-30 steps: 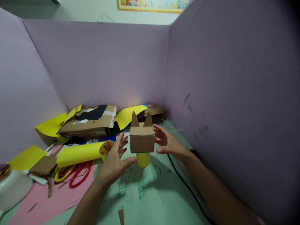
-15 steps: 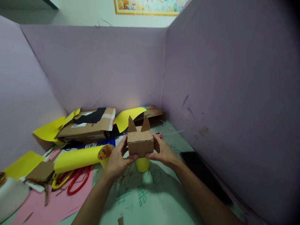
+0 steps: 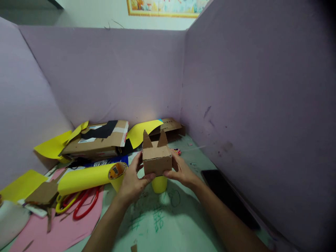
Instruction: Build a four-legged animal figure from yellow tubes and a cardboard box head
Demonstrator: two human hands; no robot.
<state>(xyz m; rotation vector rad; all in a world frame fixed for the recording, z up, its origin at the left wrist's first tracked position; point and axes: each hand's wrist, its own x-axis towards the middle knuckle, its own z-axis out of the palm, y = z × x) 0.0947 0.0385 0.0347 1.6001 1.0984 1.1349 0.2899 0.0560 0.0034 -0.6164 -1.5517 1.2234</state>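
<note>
A small cardboard box with two pointed ears (image 3: 156,159) sits on top of a short yellow tube (image 3: 159,184) standing on the green table (image 3: 168,224). My left hand (image 3: 133,180) grips the box's left side with fingers and thumb closed on it. On the box's right side my right hand (image 3: 181,169) holds it the same way.
A yellow paper roll (image 3: 88,176) lies left of my hands, with red and yellow scissors (image 3: 78,204) on pink paper (image 3: 52,227) below it. A flattened cardboard box (image 3: 99,141) and yellow sheets lie at the back. A black phone (image 3: 225,196) rests by the purple partition wall (image 3: 249,115).
My hands were open and apart on either side of the eared box a second ago; they have closed in and now grip it on both sides.
</note>
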